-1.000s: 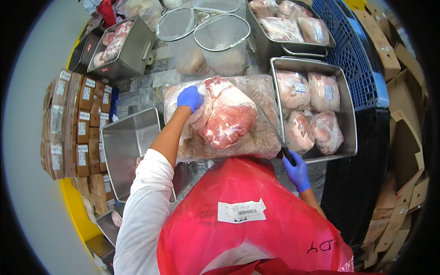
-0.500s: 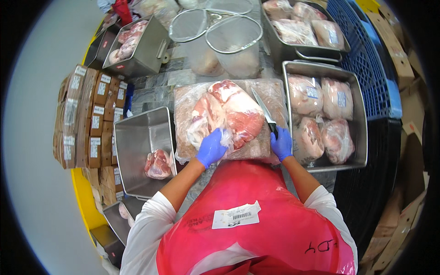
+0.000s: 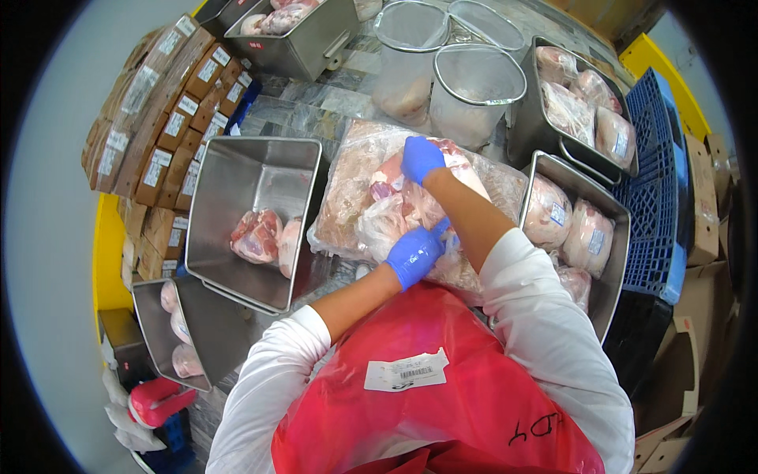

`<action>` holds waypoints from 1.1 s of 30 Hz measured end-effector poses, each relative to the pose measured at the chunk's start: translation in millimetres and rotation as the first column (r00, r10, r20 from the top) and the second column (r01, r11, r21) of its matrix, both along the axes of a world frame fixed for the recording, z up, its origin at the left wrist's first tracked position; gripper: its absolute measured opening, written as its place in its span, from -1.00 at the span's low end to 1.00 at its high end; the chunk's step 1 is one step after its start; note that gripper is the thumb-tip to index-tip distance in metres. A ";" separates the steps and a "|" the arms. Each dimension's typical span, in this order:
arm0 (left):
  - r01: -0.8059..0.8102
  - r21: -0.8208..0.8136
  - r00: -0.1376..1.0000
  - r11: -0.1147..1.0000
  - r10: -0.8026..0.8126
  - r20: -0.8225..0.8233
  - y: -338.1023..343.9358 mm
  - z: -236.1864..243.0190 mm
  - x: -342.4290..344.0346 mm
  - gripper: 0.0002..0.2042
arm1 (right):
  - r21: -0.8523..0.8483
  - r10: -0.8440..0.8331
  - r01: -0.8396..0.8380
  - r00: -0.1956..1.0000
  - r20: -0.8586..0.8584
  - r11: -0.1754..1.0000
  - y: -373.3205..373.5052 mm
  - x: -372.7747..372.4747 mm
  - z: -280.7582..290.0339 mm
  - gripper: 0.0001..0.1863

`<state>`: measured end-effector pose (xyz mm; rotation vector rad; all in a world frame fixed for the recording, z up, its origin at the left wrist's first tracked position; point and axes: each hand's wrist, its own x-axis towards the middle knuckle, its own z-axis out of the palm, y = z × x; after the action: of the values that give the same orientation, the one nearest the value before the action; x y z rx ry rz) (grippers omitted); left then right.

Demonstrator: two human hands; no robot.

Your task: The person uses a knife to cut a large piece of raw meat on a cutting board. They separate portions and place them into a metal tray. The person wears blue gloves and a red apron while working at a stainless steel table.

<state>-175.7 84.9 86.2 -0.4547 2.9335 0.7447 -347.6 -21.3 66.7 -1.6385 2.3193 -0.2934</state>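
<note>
A large cut of raw meat (image 3: 466, 170), pink with white fat, rests on a plastic-wrapped slab (image 3: 339, 178) in front of me. Clear plastic bag film (image 3: 379, 225) lies bunched over its near left side. My left hand (image 3: 414, 257), in a blue glove, is closed on this film at the near edge. Reaching across the meat, my right hand (image 3: 422, 158), also blue-gloved, is curled at its far side. What its fingers hold is hidden, and my right forearm covers part of the meat. No knife shows.
To the left, a steel tub (image 3: 253, 170) holds meat pieces (image 3: 257, 235); a smaller tub (image 3: 162, 316) stands nearer. Mesh baskets (image 3: 478, 87) stand beyond the slab. At right are tubs of bagged meat (image 3: 549, 209) and a blue plastic pallet (image 3: 655, 182). Cartons (image 3: 170, 150) are stacked far left.
My right hand has left the near right side, where it held a knife, and crossed to the meat's far side. The knife has gone from sight. The whole view has turned.
</note>
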 end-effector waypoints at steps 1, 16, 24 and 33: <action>-0.059 0.019 0.998 0.998 0.059 -0.011 -0.9 0.3 1.1 -0.37 | 0.011 0.017 -0.017 1.000 0.000 1.000 -3.8 -3.3 -2.0 -0.71; -0.098 0.055 0.942 0.994 0.110 -0.316 -93.8 4.1 42.6 -0.48 | 0.088 -0.327 0.316 0.927 0.185 0.945 81.9 -113.5 -38.1 -0.70; -0.125 0.098 0.980 0.987 0.138 -0.144 -71.7 11.8 8.4 -0.38 | -0.403 -0.402 0.530 0.841 0.361 0.746 159.1 -27.9 -5.8 -0.74; -0.126 -0.111 0.960 0.986 0.093 -0.262 -42.1 4.6 29.7 -0.52 | -0.579 0.086 -0.035 0.994 0.062 0.815 209.0 15.3 -9.6 -0.65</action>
<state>-146.0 42.7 90.8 -0.5773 3.2352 0.6772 -332.4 187.6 57.1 -1.8988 2.2288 -1.1301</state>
